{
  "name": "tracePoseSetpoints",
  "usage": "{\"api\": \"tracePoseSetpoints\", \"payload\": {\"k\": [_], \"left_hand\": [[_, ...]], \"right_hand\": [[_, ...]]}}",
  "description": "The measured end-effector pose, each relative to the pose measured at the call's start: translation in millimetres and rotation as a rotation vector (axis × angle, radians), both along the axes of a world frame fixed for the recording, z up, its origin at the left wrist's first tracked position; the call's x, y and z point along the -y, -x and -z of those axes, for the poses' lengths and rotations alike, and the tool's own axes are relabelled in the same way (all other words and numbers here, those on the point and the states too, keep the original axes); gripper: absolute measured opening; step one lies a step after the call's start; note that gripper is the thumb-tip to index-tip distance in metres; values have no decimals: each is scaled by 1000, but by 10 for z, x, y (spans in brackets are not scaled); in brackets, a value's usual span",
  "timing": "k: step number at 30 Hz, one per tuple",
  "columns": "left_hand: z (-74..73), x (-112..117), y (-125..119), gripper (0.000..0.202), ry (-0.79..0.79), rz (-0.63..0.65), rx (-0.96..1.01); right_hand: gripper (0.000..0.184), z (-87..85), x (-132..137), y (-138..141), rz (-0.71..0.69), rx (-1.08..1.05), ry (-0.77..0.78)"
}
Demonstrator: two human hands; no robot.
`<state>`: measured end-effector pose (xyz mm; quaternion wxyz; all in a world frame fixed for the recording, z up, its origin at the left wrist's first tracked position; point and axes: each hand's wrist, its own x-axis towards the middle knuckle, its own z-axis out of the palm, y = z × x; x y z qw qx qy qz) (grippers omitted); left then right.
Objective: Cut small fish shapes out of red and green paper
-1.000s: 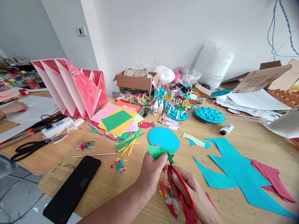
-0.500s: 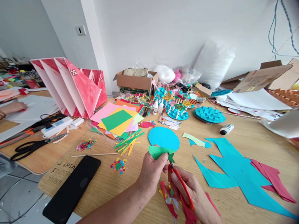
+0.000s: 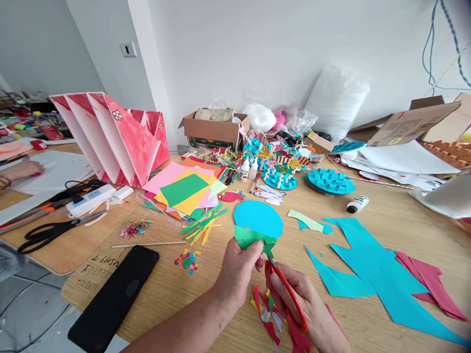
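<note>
Head | left hand (image 3: pixel 238 274): green paper (image 3: pixel 247 237) | right hand (image 3: pixel 307 307): red scissors (image 3: pixel 289 296) | cardboard (image 3: pixel 91 272) writing illegible

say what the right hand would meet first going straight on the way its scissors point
The green paper in the left hand, at the tips of the red scissors; past it probably the blue oval, depth unclear.

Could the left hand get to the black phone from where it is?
Probably yes: nothing tall stands between the left hand and the black phone, but its fingers hold the green paper.
</note>
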<state>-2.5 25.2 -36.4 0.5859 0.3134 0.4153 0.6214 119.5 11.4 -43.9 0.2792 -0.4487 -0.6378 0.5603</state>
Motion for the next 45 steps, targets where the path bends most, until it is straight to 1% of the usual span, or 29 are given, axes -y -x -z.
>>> {"api": "tracePoseSetpoints", "payload": {"k": [5,9,19,28,34,37,45], "left_hand": [[-38,-8,12,16,6,-8,-5],[-58,-18,22,16,9,-5,0],[-31,-22,25,17,7,1,1],[-38,-25,42,16,12,-14,4],[-45,-26,60,17,8,0,-11],[-37,-29,68,17,16,-19,-9],[-10,-61,75,16,24,-41,-83]], "right_hand": [[44,48,-13,-20,14,48,-48],[44,67,-11,-20,10,55,-50],[43,42,-14,-13,3,26,-7],[45,21,-10,-13,4,53,-24],[47,23,-28,-22,3,83,-50],[47,17,-27,-21,4,72,-48],[44,-21,-15,-11,-4,57,-34]]}}
